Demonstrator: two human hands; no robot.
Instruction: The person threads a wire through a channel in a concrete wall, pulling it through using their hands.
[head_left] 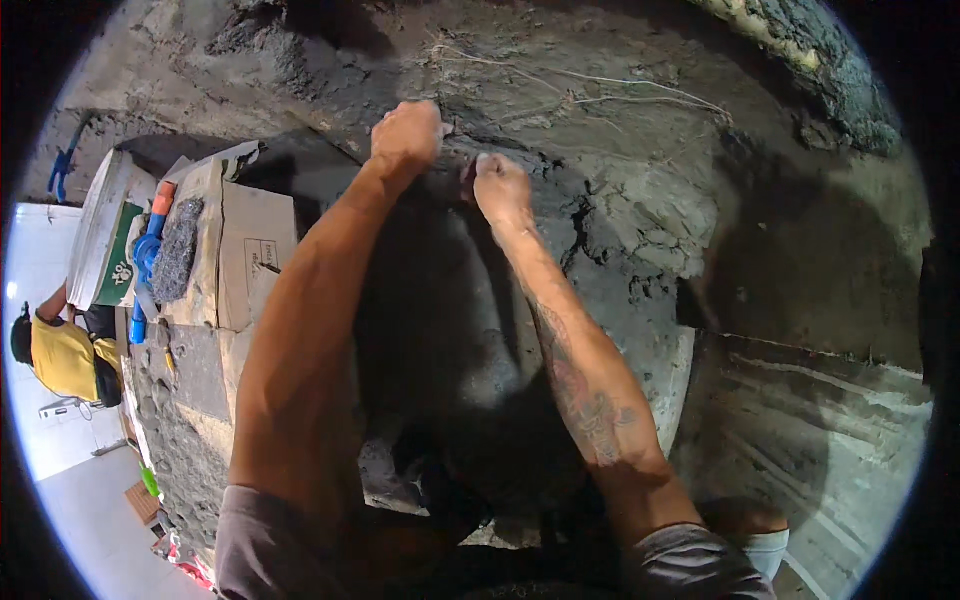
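Observation:
Both my arms reach forward over a rough mass of wet, grey clay-like material [640,200]. My left hand [408,135] is closed in a fist at its far part, with the fingers curled under. Slightly nearer and to the right, my right hand [502,188] is closed too, its thumb pressed to the fingers. What either hand holds, if anything, is hidden or too small to make out. Dark cracks [578,225] run through the grey material to the right of my right hand. Thin pale strands [640,90] lie on the surface beyond the hands.
At left stand a cardboard box [262,235] and a white bucket [100,225]. A grey scouring pad [180,250] and a blue tool with an orange end [150,245] rest by them. Farther left is a person in a yellow shirt [65,355]. Streaked boards [800,410] lie at right.

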